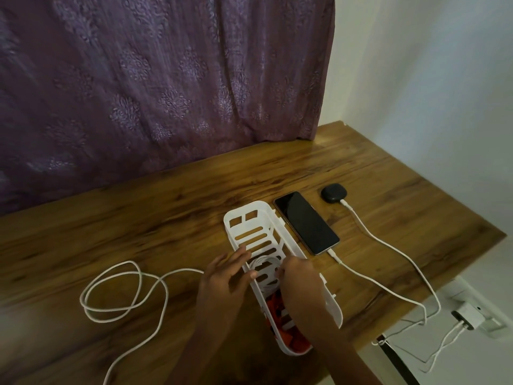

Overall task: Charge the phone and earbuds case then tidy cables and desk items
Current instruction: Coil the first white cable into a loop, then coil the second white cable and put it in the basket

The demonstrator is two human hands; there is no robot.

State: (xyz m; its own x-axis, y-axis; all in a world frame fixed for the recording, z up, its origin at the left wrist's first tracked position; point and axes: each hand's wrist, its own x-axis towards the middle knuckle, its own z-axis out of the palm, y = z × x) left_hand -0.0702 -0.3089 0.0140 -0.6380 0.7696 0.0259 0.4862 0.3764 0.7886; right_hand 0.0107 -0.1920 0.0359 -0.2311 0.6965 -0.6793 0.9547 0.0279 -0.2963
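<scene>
No text, label, brand, number or sign can be read anywhere in the frame. The screen of the phone [306, 222], right of centre, is dark and nothing is displayed on it. No marking can be made out on the earbuds case [332, 193] further right, nor on the white charger [469, 317] at the lower right edge, which is too small and soft for any print to be told. Only a woven floral pattern, without lettering, is carried by the purple curtain [155, 87] across the upper left.
</scene>
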